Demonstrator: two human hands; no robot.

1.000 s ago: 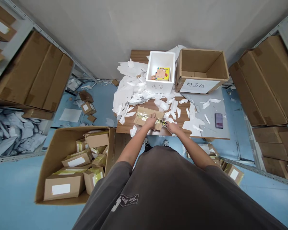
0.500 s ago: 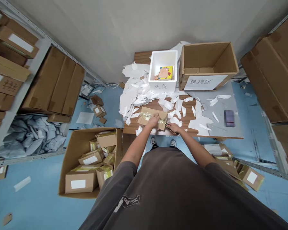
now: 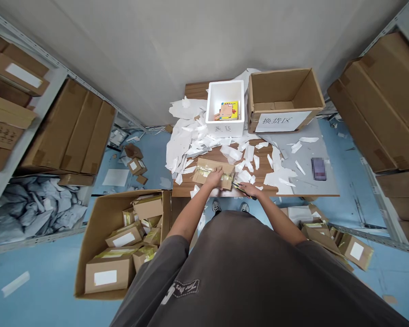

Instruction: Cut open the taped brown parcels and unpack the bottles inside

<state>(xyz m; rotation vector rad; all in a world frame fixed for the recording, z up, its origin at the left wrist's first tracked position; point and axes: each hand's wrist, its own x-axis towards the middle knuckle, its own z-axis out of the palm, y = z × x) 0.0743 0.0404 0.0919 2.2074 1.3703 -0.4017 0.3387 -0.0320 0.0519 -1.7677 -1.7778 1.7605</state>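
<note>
A small flat cardboard box (image 3: 204, 167), bound with shiny yellowish tape, lies at the table's front edge. My left hand (image 3: 214, 178) grips it across the top near its middle, fingers curled over the taped surface. To the right, my right hand (image 3: 248, 189) is closed around a slim utility knife (image 3: 239, 186) with a dark handle. The knife's tip is at the box's right end; whether it cuts into the cardboard is too small to tell.
Torn white paper (image 3: 182, 143) litters the table. Behind stand a white foam box (image 3: 225, 129) holding small colourful boxes and an open carton (image 3: 286, 122) with a handwritten label. A phone (image 3: 318, 169) lies right. A large carton of parcels (image 3: 95, 222) stands left; shelves flank both sides.
The view has shifted slightly. The knife in my right hand has drawn back a little from the box's right end, showing more of it. My left hand still grips the box.
</note>
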